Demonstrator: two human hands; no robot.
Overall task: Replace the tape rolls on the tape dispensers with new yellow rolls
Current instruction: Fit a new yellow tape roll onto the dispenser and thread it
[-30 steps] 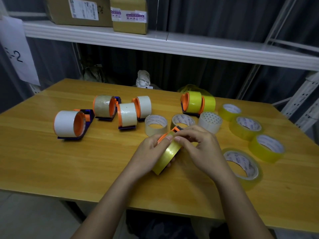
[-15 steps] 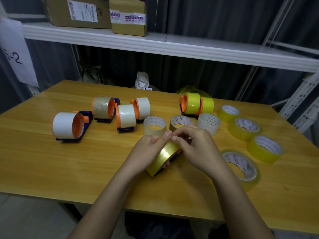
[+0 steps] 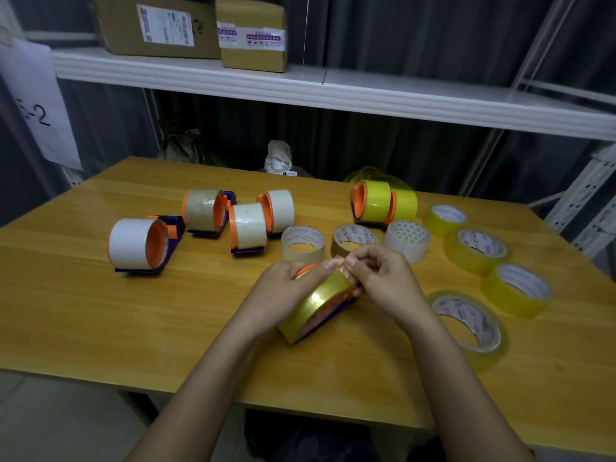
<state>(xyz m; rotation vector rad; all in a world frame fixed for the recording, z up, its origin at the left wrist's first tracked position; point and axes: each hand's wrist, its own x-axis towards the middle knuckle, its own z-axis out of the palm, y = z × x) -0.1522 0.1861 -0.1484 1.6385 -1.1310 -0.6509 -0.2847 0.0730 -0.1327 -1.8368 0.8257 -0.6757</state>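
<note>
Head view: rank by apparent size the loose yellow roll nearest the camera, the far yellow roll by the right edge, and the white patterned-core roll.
1. Nearest yellow roll, clearly largest, though nearness to the camera inflates it.
2. White patterned-core roll.
3. Far yellow roll. These two look close; it lies farther back, so the order is unsure.

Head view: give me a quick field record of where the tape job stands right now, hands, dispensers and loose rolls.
left hand: grips the dispenser in hand, which carries a yellow roll
right hand: pinches at the tape end on top of that roll
dispensers with yellow rolls: two at the back
dispensers with old rolls: four on the left, nearest
removed rolls: three, lying flat behind the hands
spare yellow rolls: four, flat on the right
table: wooden
</note>
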